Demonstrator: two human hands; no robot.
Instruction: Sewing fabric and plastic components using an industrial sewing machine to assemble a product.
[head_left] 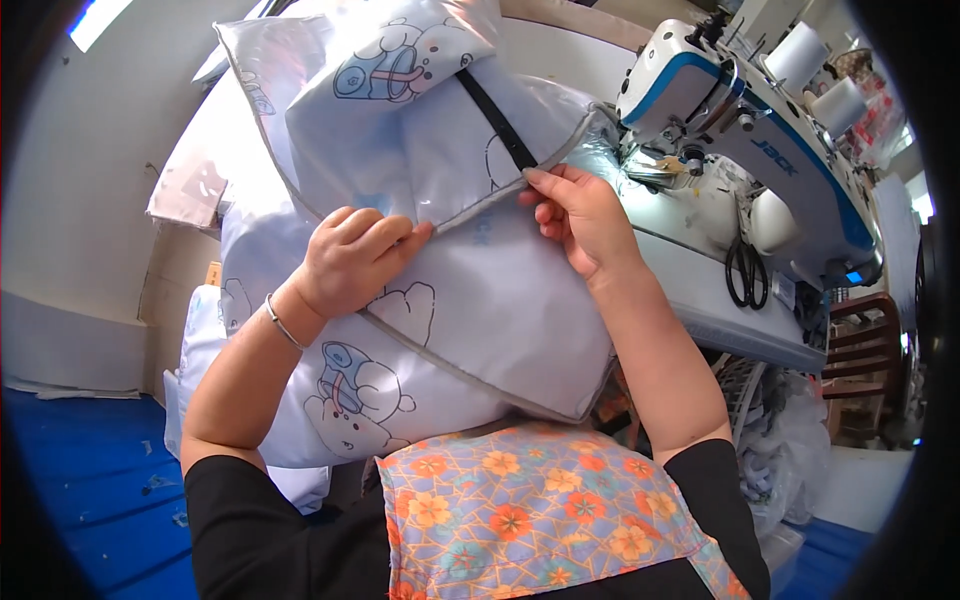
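A large sheet of glossy white fabric (pixel 545 290) printed with cartoon bears and blue cups drapes over the table edge and down toward my lap. Grey trim runs along its borders. My left hand (pixel 362 258) is closed on the trimmed edge of an upper layer, knuckles up. Farther right along that edge, my right hand (pixel 590 222) pinches the trim between thumb and forefinger, its other fingers curled. A black strap (pixel 497 122) lies across the upper layer, its lower end meeting the trim beside my right thumb. The fabric's far part is folded and bunched.
At right stands a white and blue sewing machine (pixel 770 150), its lamp lit, with white thread cones (pixel 797 55) behind. Black-handled scissors (pixel 746 274) lie on the machine table (pixel 700 290). Beyond are a wooden chair (pixel 865 345) and clear plastic bags (pixel 785 440). Blue flooring (pixel 90 490) shows at left.
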